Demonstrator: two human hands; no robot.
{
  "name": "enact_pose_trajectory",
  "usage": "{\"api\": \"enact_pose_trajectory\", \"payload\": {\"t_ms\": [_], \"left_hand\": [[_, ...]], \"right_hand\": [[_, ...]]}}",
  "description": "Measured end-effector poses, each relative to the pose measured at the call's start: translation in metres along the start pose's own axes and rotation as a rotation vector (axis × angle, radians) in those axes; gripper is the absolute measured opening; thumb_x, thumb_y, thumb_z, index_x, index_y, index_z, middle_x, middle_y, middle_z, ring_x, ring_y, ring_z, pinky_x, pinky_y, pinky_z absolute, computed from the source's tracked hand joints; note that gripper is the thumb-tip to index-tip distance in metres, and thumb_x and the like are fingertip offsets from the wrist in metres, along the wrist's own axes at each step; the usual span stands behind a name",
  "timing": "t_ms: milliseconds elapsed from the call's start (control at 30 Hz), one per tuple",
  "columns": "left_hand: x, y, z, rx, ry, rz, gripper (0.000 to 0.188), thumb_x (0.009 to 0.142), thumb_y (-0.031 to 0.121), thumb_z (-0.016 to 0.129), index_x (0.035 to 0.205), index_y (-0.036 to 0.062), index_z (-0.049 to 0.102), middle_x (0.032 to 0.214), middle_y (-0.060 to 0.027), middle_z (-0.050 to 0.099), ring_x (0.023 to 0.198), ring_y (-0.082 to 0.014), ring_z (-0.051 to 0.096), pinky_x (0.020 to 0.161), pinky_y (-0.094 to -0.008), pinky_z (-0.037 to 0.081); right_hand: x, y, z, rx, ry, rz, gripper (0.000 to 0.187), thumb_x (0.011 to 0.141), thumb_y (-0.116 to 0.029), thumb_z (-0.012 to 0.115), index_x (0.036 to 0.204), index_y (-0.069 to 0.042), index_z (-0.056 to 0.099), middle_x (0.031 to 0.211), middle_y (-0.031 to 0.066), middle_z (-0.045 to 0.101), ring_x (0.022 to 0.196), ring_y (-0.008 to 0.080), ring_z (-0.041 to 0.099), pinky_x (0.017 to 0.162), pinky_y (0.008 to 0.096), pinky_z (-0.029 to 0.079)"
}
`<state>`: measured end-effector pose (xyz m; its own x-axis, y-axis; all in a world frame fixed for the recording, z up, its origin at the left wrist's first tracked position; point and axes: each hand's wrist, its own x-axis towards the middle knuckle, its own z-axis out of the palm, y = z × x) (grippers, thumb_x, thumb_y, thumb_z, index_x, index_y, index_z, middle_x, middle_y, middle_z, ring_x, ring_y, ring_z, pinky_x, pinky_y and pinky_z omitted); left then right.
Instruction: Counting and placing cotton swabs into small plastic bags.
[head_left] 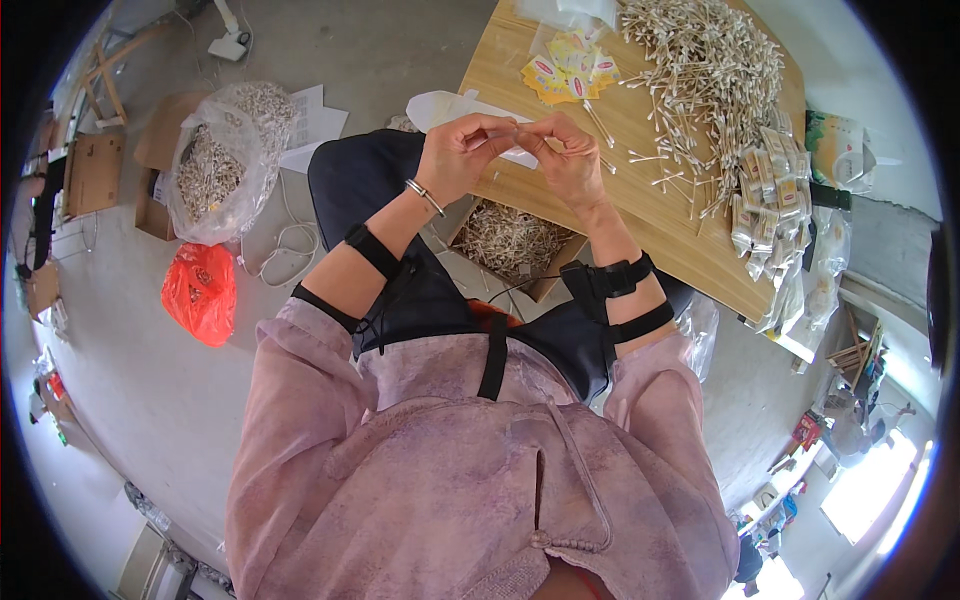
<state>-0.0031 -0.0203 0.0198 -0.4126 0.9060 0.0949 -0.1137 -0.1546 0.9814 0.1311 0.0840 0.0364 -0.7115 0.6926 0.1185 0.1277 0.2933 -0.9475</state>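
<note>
My left hand [458,158] and my right hand [568,165] meet above the near left edge of the wooden table [650,215]. Thumbs and fingers of both are pinched together, fingertip to fingertip; whatever they hold is hidden or too small to name. Behind them shows a thin white sheet or plastic bag [438,106], partly covered by my fingers. A few loose cotton swabs [600,124] lie right of my right hand. Yellow printed cards [568,72] are fanned out beyond it. Farther right spreads a large heap of cotton swabs [700,70].
Filled clear packets [772,195] are stacked at the table's right edge. Below my hands, a cardboard box [545,288] holds many swabs. On the floor at left are a big clear bag of swabs [215,165], a red plastic bag [200,295] and a white cable [290,240].
</note>
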Motion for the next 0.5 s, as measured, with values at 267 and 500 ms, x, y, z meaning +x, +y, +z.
{"api": "enact_pose_trajectory", "payload": {"t_ms": [267,500], "left_hand": [[0.0,0.006,0.0,0.368,0.062,0.149,0.011,0.078,0.003,0.067,0.089,0.005,0.066,0.096,-0.0067,0.068,0.084,-0.0152,0.066,0.072,-0.0257,0.053],[0.003,0.015,-0.004,0.776,0.095,0.517,0.012,0.076,0.006,0.068,0.087,0.0086,0.063,0.095,-0.0057,0.068,0.092,-0.023,0.065,0.073,-0.031,0.054]], "right_hand": [[-0.003,-0.004,-0.008,-0.175,-0.014,-0.189,0.021,0.072,-0.006,0.073,0.093,-0.009,0.07,0.086,0.0043,0.068,0.08,0.0199,0.06,0.076,0.0307,0.049],[-0.001,-0.008,-0.001,-0.313,0.102,-0.402,0.02,0.069,-0.002,0.071,0.087,-0.01,0.069,0.083,0.0024,0.068,0.076,0.0225,0.062,0.07,0.0305,0.05]]}}
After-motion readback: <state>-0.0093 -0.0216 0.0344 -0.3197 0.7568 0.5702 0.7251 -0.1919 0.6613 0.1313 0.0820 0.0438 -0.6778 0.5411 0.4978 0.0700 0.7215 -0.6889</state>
